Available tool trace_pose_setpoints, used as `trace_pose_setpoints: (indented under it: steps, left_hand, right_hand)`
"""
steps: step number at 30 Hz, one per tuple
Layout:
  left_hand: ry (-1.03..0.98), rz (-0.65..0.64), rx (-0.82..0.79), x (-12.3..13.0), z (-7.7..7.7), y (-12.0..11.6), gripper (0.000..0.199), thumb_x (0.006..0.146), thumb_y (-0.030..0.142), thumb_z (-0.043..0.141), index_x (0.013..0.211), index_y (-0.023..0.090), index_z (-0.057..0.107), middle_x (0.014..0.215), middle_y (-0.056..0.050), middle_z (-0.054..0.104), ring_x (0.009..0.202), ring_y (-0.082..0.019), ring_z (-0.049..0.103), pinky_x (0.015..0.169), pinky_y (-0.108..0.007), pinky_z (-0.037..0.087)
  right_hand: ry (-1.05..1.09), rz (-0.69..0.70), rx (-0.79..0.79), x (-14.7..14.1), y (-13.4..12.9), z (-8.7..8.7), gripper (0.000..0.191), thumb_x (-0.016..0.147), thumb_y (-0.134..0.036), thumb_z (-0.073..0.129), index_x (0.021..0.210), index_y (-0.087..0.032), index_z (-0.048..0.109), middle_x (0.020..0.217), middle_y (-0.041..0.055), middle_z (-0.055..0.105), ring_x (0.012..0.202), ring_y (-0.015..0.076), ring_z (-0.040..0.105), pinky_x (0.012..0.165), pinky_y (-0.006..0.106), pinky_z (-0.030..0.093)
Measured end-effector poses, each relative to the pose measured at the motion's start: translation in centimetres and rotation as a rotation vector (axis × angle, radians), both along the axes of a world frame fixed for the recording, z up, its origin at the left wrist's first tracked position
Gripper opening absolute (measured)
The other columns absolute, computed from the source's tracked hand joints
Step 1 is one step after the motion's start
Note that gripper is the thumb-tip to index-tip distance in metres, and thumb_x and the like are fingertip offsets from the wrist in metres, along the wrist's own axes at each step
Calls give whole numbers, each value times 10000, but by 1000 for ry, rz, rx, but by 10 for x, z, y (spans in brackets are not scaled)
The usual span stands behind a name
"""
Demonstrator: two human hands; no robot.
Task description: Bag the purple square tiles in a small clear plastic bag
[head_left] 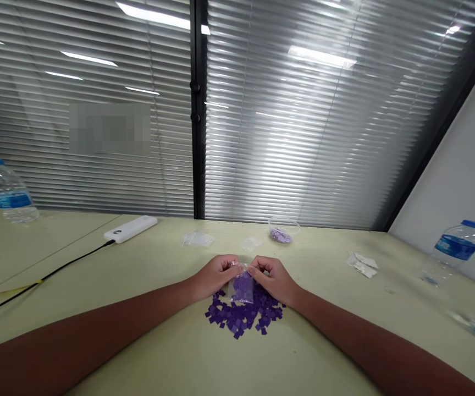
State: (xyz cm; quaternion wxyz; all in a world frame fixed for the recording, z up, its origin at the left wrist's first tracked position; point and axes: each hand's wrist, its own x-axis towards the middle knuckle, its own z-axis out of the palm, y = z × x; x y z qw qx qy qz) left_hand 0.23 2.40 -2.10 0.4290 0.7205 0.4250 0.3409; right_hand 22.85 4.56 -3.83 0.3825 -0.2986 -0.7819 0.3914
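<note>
A small clear plastic bag [242, 287] with purple pieces in it hangs between my two hands, over a loose pile of small dark purple squares [239, 316] on the table. My left hand [220, 275] pinches the bag's top left corner between thumb and fingers. At the top right corner, my right hand [274, 278] grips it the same way. The bag's top edge is partly hidden by the fingertips.
Beyond my hands lie clear plastic bags [197, 238] and a round clear container [283, 226] with lilac pieces. A white power bank [131, 228] with a black cable is at left. Crumpled white paper [362, 264] and bottles [457, 246] are at right; another bottle [11, 192] stands far left.
</note>
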Motion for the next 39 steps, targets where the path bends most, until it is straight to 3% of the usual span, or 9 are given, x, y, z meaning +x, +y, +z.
trace_pose_setpoints:
  steps: [10,13,16,19,22,25,28,33,39]
  left_hand:
    - [71,-51,-29,0,6,-6,551,982,682,552,870,157,679,712,29,533,647,-128,464,619,-255,348]
    - [101,-47,-10,1,9,-8,549,983,680,547,845,164,673,695,36,498,640,-128,446,614,-257,345]
    - [124,-43,36,3,9,-10,525,994,658,539,836,170,650,710,37,484,659,-132,445,614,-258,341]
    - [122,-38,128,5,8,-14,422,1015,578,548,888,182,622,756,33,505,683,-135,448,621,-259,342]
    - [231,-47,303,6,9,-19,285,1017,459,570,913,201,628,823,9,567,743,-157,493,658,-273,370]
    - [365,-104,494,8,10,-23,201,996,346,591,853,206,603,838,-2,599,792,-171,519,750,-301,396]
    - [424,-121,568,9,9,-23,173,986,292,595,836,205,576,836,-2,621,811,-176,539,823,-327,397]
    - [467,-34,549,9,5,-20,122,980,294,613,895,208,629,912,-24,648,904,-208,575,866,-348,403]
    - [487,-25,492,7,3,-18,125,985,329,631,1005,231,706,1062,-49,671,1065,-249,582,963,-382,425]
  right_hand:
    - [405,-361,-265,27,45,22,318,884,-498,547,735,-226,474,645,-26,467,595,146,449,544,278,382]
    - [433,-491,-155,37,53,23,313,865,-422,640,752,-236,414,681,-46,399,638,138,397,590,271,362]
    - [176,-656,254,32,44,12,125,894,-331,609,890,-226,540,828,4,532,766,182,479,680,316,414]
    - [-190,-404,577,21,29,0,171,939,-311,615,1072,-211,654,1025,73,655,1001,246,576,937,434,457]
    - [-450,-100,554,14,23,-8,390,1050,-430,535,1394,-265,617,1378,106,669,1282,286,583,1074,488,423]
    - [-536,-84,446,15,26,-10,503,1118,-494,361,1568,-301,480,1604,87,541,1502,289,457,1205,527,330]
    - [-535,-75,451,16,28,-9,504,1116,-507,371,1561,-302,491,1569,83,576,1487,285,473,1199,510,346]
    - [-434,-173,535,17,26,-10,359,1078,-449,490,1343,-259,641,1242,99,695,1198,270,609,1049,470,442]
    - [-504,-305,453,16,32,-19,378,1021,-425,582,1345,-237,635,1436,133,612,1362,308,527,1144,504,380]
